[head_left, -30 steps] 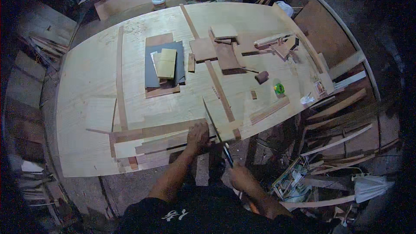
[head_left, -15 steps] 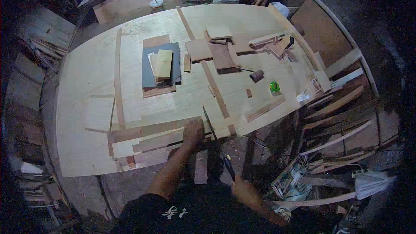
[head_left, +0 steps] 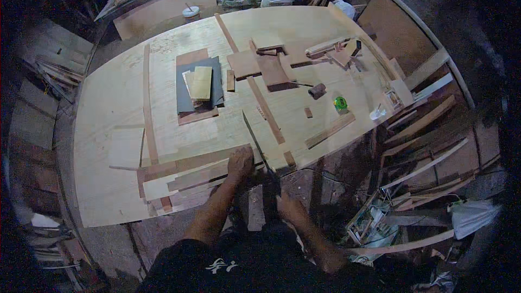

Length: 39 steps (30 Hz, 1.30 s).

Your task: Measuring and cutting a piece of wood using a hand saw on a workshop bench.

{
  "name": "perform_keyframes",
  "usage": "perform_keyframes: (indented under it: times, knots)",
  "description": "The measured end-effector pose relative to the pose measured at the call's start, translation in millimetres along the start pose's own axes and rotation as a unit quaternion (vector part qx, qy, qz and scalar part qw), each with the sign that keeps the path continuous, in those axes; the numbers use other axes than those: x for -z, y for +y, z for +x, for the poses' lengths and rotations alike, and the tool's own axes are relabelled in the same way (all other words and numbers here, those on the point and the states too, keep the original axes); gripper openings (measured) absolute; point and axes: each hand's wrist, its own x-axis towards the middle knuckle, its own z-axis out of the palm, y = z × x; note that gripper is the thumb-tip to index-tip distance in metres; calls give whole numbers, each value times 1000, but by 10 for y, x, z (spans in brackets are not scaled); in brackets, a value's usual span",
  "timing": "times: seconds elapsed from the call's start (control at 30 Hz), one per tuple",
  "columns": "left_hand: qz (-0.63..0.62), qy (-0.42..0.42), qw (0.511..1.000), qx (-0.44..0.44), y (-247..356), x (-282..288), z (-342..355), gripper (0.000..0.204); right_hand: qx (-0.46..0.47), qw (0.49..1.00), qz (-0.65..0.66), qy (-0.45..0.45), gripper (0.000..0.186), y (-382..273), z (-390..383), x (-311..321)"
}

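My right hand [head_left: 292,209] is closed round the dark handle of a handsaw [head_left: 253,133], near the front edge of a large pale plywood panel [head_left: 108,103]. The saw's narrow blade points away from me and slants left over the panel. Just left of the blade, my left hand [head_left: 241,161] grips the right end of a brown wooden board [head_left: 184,164] lying along the panel's near side. Its fingertips are partly hidden. Nearer to me lies a thinner brown wood strip [head_left: 198,178]. I cannot tell whether the teeth touch the wood.
On the panel lie a dark flat sheet [head_left: 184,89] under wood blocks [head_left: 202,83], a green tape measure [head_left: 340,104], a hammer [head_left: 317,91] and several offcuts [head_left: 330,130]. Curved wood pieces [head_left: 423,125] and a white sack [head_left: 475,220] crowd the right side.
My right hand and the saw have moved forward, away from me, so the blade reaches farther over the panel. My left hand stays on the board. The whole view has shifted slightly.
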Motion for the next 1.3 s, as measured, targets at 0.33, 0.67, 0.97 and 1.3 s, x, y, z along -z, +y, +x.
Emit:
perform_keyframes:
  times: [0.33, 0.67, 0.97, 1.3]
  knots:
    - [-32, -78, 995, 55, -85, 50, 18, 35, -12, 996, 66, -56, 52, -427, -309, 490]
    - [-38, -162, 981, 96, -114, 103, 52, 49, -3, 1000, -5, 17, 47, -258, -354, 199]
    - [-76, -103, 986, 108, -207, 26, -2, 39, -5, 998, 62, -24, 46, -365, -237, 407]
    - [-102, -198, 965, 139, -44, 349, 140, 43, 62, 997, 52, 2, 45, -212, -284, 303]
